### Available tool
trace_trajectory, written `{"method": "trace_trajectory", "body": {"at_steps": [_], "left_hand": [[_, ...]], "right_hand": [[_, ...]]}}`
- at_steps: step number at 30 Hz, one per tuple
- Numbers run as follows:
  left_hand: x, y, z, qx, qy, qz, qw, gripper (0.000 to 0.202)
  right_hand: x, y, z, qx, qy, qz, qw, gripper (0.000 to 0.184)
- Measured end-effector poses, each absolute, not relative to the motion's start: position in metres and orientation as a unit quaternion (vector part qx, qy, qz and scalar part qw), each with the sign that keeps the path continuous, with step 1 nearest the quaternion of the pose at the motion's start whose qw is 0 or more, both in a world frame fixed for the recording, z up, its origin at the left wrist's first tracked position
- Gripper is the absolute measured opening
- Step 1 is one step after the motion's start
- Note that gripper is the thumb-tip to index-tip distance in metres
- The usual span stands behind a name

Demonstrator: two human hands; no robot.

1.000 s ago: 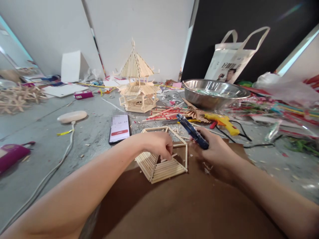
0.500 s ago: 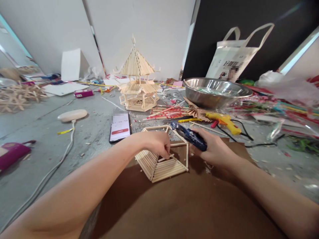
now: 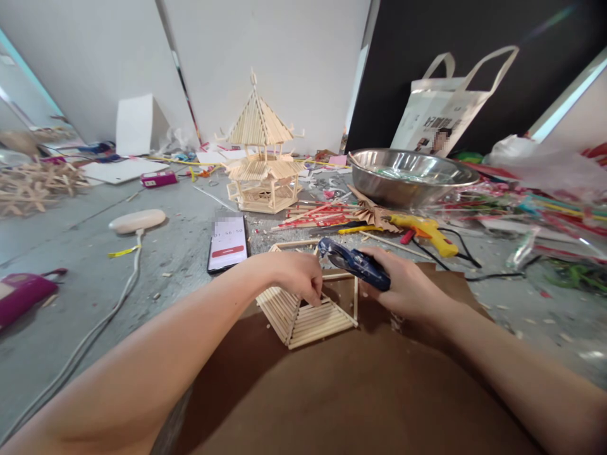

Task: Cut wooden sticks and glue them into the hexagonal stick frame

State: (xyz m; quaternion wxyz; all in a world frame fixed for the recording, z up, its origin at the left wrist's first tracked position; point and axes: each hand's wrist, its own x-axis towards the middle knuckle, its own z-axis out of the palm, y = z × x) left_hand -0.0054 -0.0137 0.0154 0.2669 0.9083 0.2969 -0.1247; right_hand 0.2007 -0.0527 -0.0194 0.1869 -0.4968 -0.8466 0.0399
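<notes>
Right, the left hand [image 3: 298, 273] first. Its grip is closed, fingertips pinched down on the top edge of the nearest panel of the hexagonal stick roof [image 3: 308, 313], knuckles riding over the open middle. Whether a loose stick sits inside that pinch I can't tell, because the fingers hide it.

Over to the right hand [image 3: 408, 287], where the grip is clamped around a blue-handled cutter [image 3: 353, 260]. Now the line that matters: the cutter's long axis runs from the palm out to the left and slightly away from the body. Its nose ends just above the roof's far rim, just beside the left knuckles and not quite touching them. So the roof lies directly under the left grip, and left of and a touch nearer than the right one. The left hand is on it. The right sits just off its right-hand corner.

Moving outward, a brown sheet [image 3: 360, 392] spreads beneath both grips and the roof. Just beyond the left grip lies a phone [image 3: 227, 243], screen lit. Beyond the right grip there's a yellow glue gun [image 3: 424, 230] with its black cord, and a scatter of red and plain sticks [image 3: 317, 218]. Farther back stand a finished stick pagoda [image 3: 262, 158], a steel bowl [image 3: 412, 174] and a white tote bag [image 3: 443, 107]. Well off to the left of the left grip is a white corded device [image 3: 137, 221].
</notes>
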Motion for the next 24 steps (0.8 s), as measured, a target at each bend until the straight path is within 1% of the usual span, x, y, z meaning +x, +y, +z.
{"method": "trace_trajectory", "body": {"at_steps": [7,24], "left_hand": [[-0.0059,-0.0127,0.0164,0.907,0.297,-0.137,0.265,0.025],[-0.0059,-0.0133,0.0162,0.893,0.324,-0.153,0.271,0.025]], "right_hand": [[0.1988,-0.0531,-0.0184,-0.504,-0.844,0.055,0.176,0.049],[0.1981,-0.0529,-0.0179,-0.505,-0.846,0.046,0.168,0.05]]}}
